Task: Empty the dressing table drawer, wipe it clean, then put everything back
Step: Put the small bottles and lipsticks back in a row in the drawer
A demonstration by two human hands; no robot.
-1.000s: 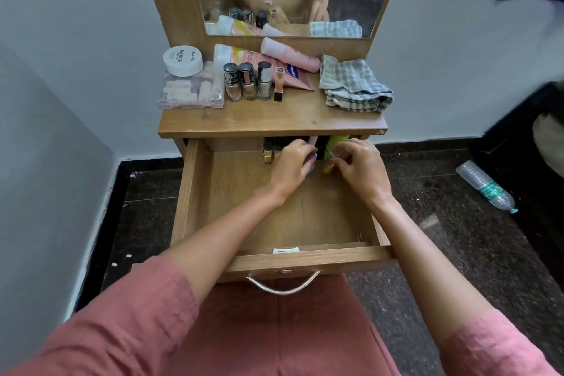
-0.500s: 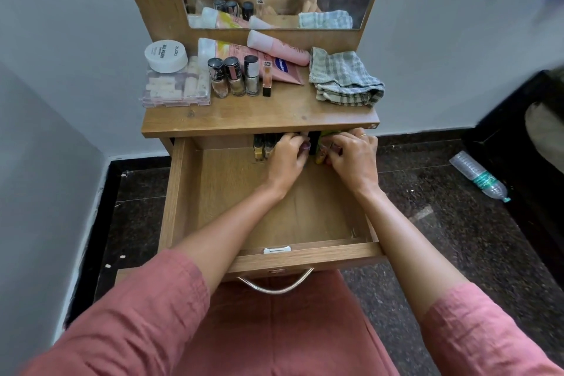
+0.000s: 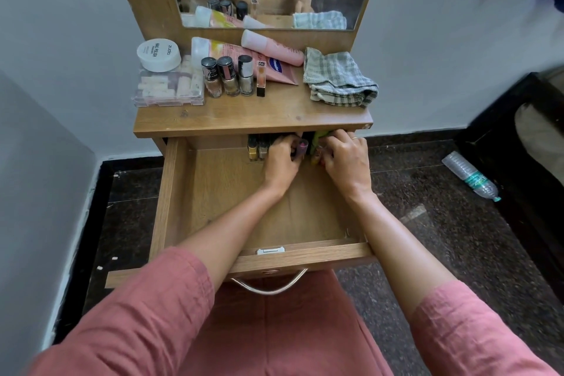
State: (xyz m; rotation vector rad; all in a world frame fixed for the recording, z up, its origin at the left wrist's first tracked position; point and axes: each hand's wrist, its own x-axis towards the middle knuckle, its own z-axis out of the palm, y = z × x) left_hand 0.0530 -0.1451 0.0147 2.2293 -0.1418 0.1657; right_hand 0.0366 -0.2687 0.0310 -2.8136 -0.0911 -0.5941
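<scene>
Two hands in drawer (image 3: 213,207) | left hand (image 3: 282,163) grips mauve tube (image 3: 302,145) | right hand (image 3: 346,162) grips green item (image 3: 316,138)

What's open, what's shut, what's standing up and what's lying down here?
drawer: pulled open
polish bottles: upright, capped
jar: lid on
tubes: lying flat
cloth: crumpled
floor bottle: on its side
left hand: grips purple item
right hand: curled, hold unclear

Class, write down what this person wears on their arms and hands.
The left sleeve and right sleeve are loose dusty-pink fabric, ending near the elbows, forearms bare. The right hand has a thin ring on one finger; the left hand shows none. No gloves, no watch.
</scene>
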